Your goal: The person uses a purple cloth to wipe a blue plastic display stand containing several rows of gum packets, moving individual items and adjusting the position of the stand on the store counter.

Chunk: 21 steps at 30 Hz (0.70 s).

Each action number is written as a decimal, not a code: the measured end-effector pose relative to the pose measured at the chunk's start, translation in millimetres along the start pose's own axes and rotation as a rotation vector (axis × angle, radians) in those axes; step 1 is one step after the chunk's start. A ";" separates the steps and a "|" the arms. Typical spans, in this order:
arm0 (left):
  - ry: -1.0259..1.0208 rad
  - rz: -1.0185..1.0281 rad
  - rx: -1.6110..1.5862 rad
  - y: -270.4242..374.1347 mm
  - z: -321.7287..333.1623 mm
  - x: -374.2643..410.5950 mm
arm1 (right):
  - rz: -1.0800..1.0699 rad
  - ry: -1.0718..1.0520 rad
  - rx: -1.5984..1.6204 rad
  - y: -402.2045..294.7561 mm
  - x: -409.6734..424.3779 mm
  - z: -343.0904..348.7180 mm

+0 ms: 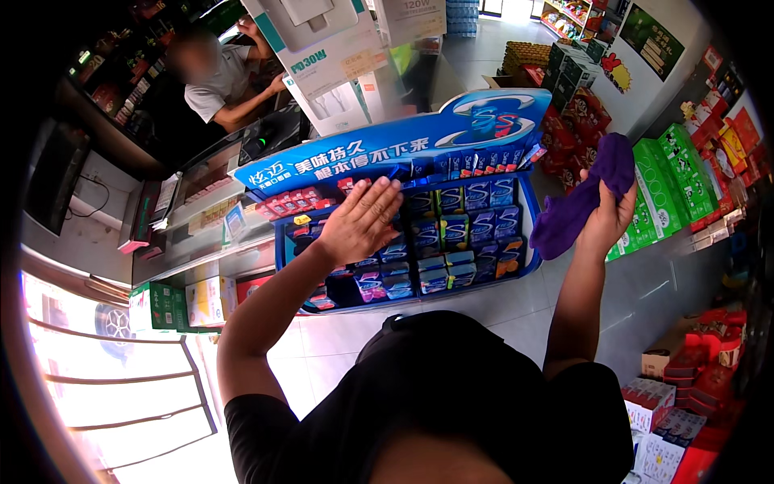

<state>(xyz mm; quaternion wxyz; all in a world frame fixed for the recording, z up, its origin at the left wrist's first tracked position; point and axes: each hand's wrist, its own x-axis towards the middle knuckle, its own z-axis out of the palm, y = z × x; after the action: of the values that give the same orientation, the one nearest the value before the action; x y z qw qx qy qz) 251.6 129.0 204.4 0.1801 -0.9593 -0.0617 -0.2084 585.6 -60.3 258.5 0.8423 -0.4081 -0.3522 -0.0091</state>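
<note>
My right hand (pixel 608 215) grips a bunched purple cloth (pixel 562 227) beside the right end of a blue chewing gum display rack (pixel 529 242). Part of the cloth rises above my fingers and the rest hangs to their left. Over the rack's left half, my left hand (pixel 360 224) is stretched out with its back towards me and its fingers extended. Its fingertips reach the upper row, near red gum packs (pixel 296 202) and blue gum packs (pixel 478 162). Whether its palm touches the packs is hidden. Lower tiers hold dark blue gum packs (pixel 484 227) in columns.
A blue printed header board (pixel 363 157) stands along the rack's back. Boxed chargers (pixel 332 54) rise behind it. Left of the rack is a glass counter (pixel 199 236), with a person (pixel 227 85) behind it. Green cartons (pixel 659 187) and red boxes (pixel 580 121) are stacked at right.
</note>
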 end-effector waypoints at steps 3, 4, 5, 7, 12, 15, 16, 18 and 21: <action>0.035 0.075 -0.022 3.2 1.4 10.5 | 0.032 -0.016 0.000 4.9 -0.4 1.1; 0.051 0.105 -0.027 3.5 1.7 16.1 | 0.029 -0.036 -0.008 6.6 -0.1 0.5; 0.066 0.127 -0.027 4.0 2.8 22.1 | 0.025 -0.056 -0.016 7.9 -0.2 0.7; 0.094 0.172 -0.023 2.9 4.1 35.2 | 0.036 -0.065 -0.010 8.8 -0.7 4.6; 0.008 0.111 -0.003 -7.6 2.0 51.8 | 0.071 -0.209 -0.200 13.3 -7.9 4.3; 0.019 0.087 -0.018 -6.0 9.4 45.5 | -0.216 -0.650 -0.473 -5.0 -6.6 26.6; 0.041 0.077 0.008 -6.1 8.8 44.7 | -0.188 -0.775 -0.462 -8.1 -10.8 32.4; 0.073 0.058 -0.006 -8.6 6.2 45.5 | -0.095 -0.985 -0.434 -8.1 -25.5 43.1; 0.143 0.017 0.022 -10.3 4.9 47.0 | 0.032 -1.158 -0.412 6.1 -52.5 56.4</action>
<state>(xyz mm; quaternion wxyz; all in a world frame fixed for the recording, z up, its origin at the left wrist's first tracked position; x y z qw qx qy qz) 294.0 142.4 223.4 0.1963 -0.9404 -0.0427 -0.2744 515.0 -31.3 246.4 0.4179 -0.5064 -0.7374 0.1589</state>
